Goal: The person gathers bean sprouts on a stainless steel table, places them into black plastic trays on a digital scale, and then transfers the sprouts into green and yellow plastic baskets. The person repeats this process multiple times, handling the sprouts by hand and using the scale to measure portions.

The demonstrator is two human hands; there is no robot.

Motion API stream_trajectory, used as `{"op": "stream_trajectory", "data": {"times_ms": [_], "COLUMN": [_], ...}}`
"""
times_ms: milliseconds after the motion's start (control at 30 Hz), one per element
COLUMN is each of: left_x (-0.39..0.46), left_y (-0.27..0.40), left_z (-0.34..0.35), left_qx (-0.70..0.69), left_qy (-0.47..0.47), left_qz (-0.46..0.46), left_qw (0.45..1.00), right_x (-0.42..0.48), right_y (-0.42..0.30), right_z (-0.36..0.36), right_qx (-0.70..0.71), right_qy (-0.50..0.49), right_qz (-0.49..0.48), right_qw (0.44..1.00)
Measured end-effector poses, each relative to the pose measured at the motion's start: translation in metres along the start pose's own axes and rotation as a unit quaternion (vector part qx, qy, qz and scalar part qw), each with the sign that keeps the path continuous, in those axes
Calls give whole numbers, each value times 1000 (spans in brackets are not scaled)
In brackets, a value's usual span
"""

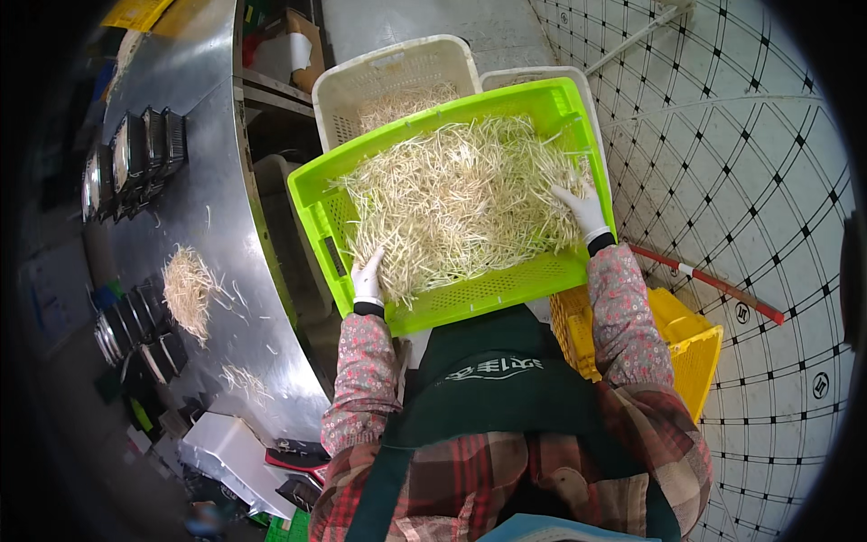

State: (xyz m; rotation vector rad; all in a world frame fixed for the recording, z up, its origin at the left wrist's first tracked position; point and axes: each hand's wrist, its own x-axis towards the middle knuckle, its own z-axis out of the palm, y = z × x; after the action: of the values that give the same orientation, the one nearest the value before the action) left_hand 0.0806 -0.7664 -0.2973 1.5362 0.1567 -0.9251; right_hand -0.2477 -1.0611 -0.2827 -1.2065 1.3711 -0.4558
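A green plastic crate (488,295) lies before me, slightly tilted in view, filled with pale bean sprouts (460,196). My left hand (368,278), in a white glove, is at the crate's near left corner, its fingers against the sprouts. At the right end, my right hand (584,209), also gloved, has its fingers among the sprouts, beside the crate's wall. The sprouts partly hide the fingertips of both hands, so whether they grip any is unclear. Beneath and behind the green crate stand a white plastic basket (399,61) with more sprouts and a second white basket (535,73).
At left is a steel table (234,271) bearing a sprout pile (188,291), a smaller scatter and stacked black trays (139,156). A yellow crate (691,345) stands on the right, near a red-and-white pole (728,291) by the patterned wall. A white box (230,454) sits at lower left.
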Motion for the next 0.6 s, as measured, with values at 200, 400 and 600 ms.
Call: {"op": "stream_trajectory", "data": {"times_ms": [200, 400, 600], "left_x": [-8, -17, -30], "left_y": [-7, -13, -9], "left_z": [-20, -37, -55], "left_qx": [81, 217, 248], "left_qy": [13, 28, 1], "left_qz": [53, -34, 4], "left_qw": [995, 975, 969], "right_x": [-14, -11, 8], "right_y": [-19, -13, 3], "right_z": [9, 6, 14], "right_qx": [-92, -97, -94], "right_qy": [13, -13, -3], "right_qz": [-57, -66, -113], "right_qw": [994, 993, 989]}}
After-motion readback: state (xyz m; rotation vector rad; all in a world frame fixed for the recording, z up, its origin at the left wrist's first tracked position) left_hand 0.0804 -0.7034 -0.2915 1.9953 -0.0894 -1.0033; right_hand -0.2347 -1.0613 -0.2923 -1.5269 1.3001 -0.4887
